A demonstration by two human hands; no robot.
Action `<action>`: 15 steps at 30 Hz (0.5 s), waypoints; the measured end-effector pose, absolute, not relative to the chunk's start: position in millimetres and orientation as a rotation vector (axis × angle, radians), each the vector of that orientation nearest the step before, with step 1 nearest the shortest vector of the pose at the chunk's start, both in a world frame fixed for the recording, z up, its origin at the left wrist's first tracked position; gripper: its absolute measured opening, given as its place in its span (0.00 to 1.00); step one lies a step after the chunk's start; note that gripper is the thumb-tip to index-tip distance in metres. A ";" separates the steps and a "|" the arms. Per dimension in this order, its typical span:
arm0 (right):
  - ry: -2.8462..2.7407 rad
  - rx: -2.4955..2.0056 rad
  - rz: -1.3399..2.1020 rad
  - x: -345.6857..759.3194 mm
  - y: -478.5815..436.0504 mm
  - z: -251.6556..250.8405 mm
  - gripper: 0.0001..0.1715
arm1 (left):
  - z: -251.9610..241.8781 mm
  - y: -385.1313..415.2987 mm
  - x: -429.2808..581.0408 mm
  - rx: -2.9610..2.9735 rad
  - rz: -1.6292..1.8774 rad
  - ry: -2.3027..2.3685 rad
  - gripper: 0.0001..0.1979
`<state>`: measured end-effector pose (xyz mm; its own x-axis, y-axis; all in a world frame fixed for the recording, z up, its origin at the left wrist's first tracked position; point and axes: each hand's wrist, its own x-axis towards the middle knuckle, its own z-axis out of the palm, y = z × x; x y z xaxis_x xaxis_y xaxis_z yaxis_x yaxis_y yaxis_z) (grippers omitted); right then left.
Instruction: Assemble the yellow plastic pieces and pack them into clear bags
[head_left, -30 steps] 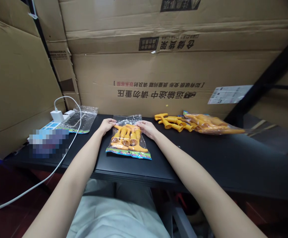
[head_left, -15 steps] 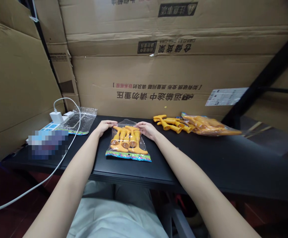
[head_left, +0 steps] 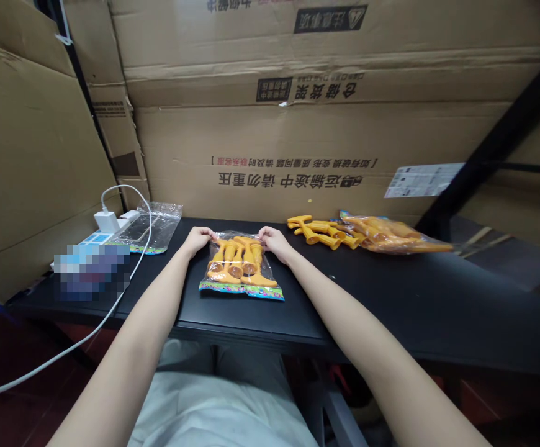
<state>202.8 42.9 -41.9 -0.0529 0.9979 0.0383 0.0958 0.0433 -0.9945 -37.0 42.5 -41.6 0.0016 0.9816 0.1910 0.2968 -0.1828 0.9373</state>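
Observation:
A clear plastic bag (head_left: 233,287) with a colourful printed strip lies on the black table, its strip toward me. Several orange T-shaped plastic pieces (head_left: 235,261) fill it, laid in alternating directions. My left hand (head_left: 198,239) is closed on the bag's far left corner, fingers pinched together. At the far right corner, my right hand (head_left: 274,243) pinches the film in the same way. The bag's far edge between the hands looks crumpled.
Loose orange pieces (head_left: 323,233) and another filled bag (head_left: 391,236) lie at the back right. To the left are an empty plastic bag (head_left: 165,223), a white charger (head_left: 106,221) on a power strip and its cable (head_left: 133,273). Cardboard (head_left: 251,133) walls the back.
Both hands have tightened from loosely spread fingers to pinches at the bag's far corners. The bag's far edge now stands lower and more folded. Everything else stays put.

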 end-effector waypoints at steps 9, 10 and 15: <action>-2.129 -1.332 0.233 213.9 36.9 -33.7 0.13 | -37.6 36.8 -36.0 2.148 1.077 1.631 0.13; -2.188 -1.361 0.186 214.0 35.4 -32.0 0.13 | -35.7 34.9 -35.2 2.221 1.053 1.641 0.13; -2.365 -1.473 0.080 213.5 29.6 -26.4 0.13 | -26.5 26.8 -30.2 2.393 0.964 1.668 0.13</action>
<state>213.5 29.6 -26.4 -0.3965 0.8790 0.2649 0.8591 0.4570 -0.2303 -30.2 26.8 -26.5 0.2143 0.8667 0.4505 0.8232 -0.4085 0.3942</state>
